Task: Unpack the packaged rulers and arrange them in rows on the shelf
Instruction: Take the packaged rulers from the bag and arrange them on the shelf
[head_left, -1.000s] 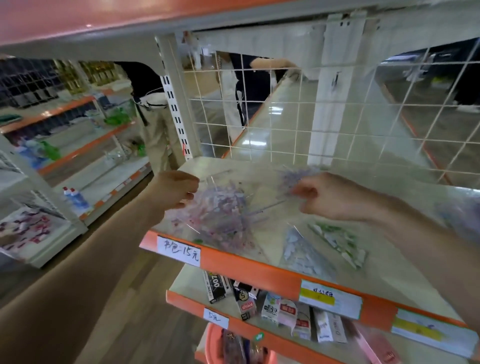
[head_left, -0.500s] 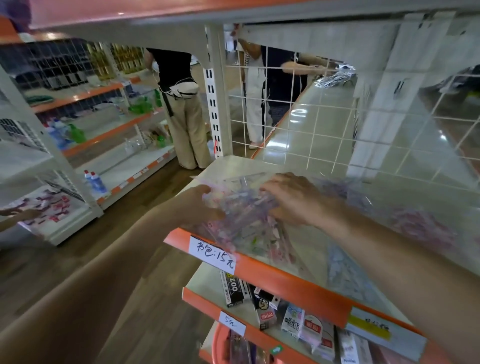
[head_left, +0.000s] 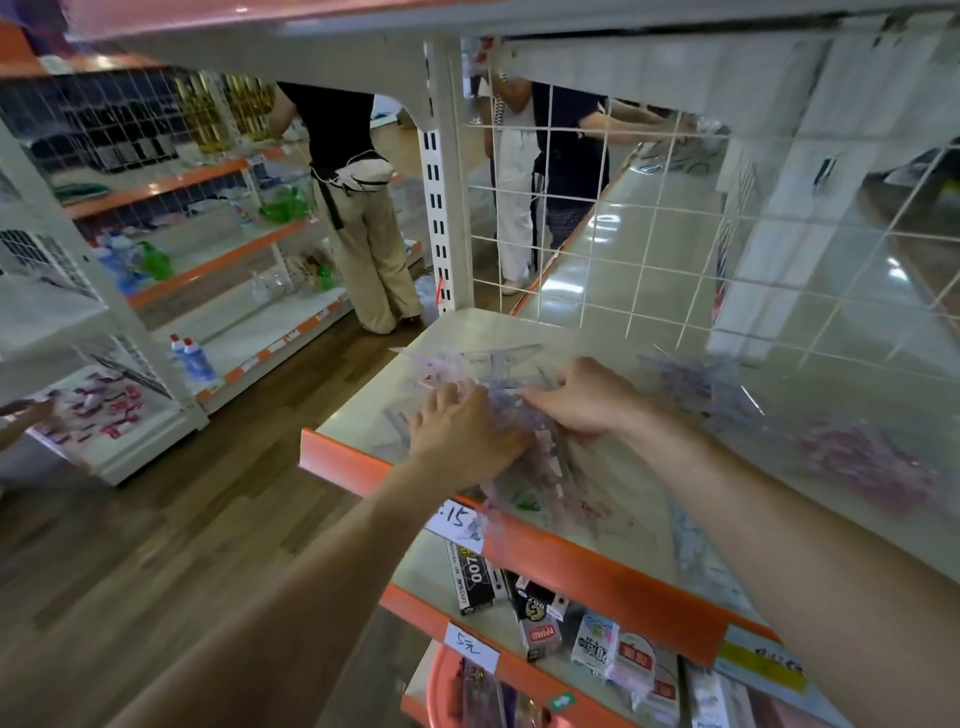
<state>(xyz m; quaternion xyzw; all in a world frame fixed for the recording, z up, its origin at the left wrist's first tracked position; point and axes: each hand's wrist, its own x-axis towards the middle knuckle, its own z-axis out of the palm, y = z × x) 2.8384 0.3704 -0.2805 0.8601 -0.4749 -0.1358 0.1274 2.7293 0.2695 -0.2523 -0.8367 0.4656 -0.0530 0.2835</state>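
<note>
both hands — left hand (head_left: 460, 434) spread flat, right hand (head_left: 584, 400) curled, pinching — are gathering the ruler pile (head_left: 519, 415) on the shelf (head_left: 363, 470)'s near-left corner; next: squaring rows.

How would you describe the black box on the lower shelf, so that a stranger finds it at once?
Start at the orange-edged shelf where both hands work, and look one shelf below it. At the left end of that row lies the black box, directly under the handwritten price label. Alone among its neighbours, it bears the large white number 100.
</note>
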